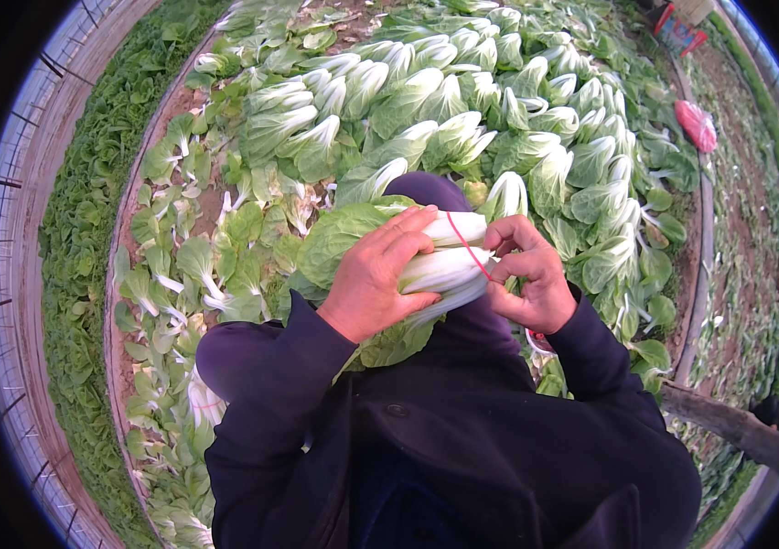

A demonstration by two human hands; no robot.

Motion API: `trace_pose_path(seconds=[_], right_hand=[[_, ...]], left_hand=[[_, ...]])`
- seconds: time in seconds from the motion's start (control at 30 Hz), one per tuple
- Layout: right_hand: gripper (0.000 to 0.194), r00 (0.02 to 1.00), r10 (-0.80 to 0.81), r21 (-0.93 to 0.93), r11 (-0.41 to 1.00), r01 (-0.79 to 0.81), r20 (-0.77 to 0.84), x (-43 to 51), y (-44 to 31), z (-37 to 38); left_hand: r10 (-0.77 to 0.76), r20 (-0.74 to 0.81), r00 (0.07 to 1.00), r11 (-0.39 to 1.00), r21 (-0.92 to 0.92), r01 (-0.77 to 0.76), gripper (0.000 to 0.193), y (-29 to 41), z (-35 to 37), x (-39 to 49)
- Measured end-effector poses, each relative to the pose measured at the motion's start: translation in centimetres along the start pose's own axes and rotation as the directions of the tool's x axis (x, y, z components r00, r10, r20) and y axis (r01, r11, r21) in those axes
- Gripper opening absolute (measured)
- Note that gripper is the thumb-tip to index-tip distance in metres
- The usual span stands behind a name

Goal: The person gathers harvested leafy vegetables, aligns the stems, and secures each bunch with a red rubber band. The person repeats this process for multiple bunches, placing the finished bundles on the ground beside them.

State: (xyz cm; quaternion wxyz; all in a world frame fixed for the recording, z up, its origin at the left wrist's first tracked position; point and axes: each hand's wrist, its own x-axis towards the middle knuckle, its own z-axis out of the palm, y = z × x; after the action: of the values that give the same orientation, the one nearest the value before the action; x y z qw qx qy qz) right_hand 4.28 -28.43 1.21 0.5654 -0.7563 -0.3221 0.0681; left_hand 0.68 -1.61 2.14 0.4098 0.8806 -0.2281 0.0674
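A bunch of leafy greens with thick white stalks (pixel 441 271), like bok choy, lies across my lap with its stalk ends to the right. My left hand (pixel 382 274) grips it from above around the base of the leaves. Across the white stalks runs a thin red band (pixel 466 243). At the stalk ends my right hand (pixel 526 274) has its fingers curled, pinching at the band's lower end near the thumb. The underside of the bunch is hidden.
Rows of cut greens (pixel 423 96) cover the ground ahead. Loose discarded leaves (pixel 197 267) lie to the left. A red plastic bundle (pixel 696 127) sits by a pipe (pixel 703 240) on the right. A wooden pole (pixel 725 415) lies at lower right. A banded bunch (pixel 204 401) rests beside my left knee.
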Motion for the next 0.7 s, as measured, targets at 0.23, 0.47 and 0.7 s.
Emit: trace_pose_path(seconds=[0.23, 0.47, 0.7], right_hand=[[0.007, 0.99, -0.059, -0.133, 0.99, 0.042, -0.128, -1.0, -2.0, 2.1], [0.015, 0.946, -0.023, -0.319, 0.944, -0.086, -0.323, -2.3, -3.3, 5.4], [0.011, 0.934, -0.109, -0.406, 0.913, -0.042, -0.342, -1.5, -3.7, 6.0]], left_hand=[[-0.02, -0.069, 0.997, 1.0, -0.01, 0.02, 0.052, 0.2, 0.9, -0.4], [-0.034, -0.163, 0.986, 0.999, 0.036, 0.04, 0.047, 1.7, 2.2, 0.3], [0.047, -0.195, 0.98, 0.972, 0.234, 0.0, 0.035, 2.5, 4.1, 1.0]])
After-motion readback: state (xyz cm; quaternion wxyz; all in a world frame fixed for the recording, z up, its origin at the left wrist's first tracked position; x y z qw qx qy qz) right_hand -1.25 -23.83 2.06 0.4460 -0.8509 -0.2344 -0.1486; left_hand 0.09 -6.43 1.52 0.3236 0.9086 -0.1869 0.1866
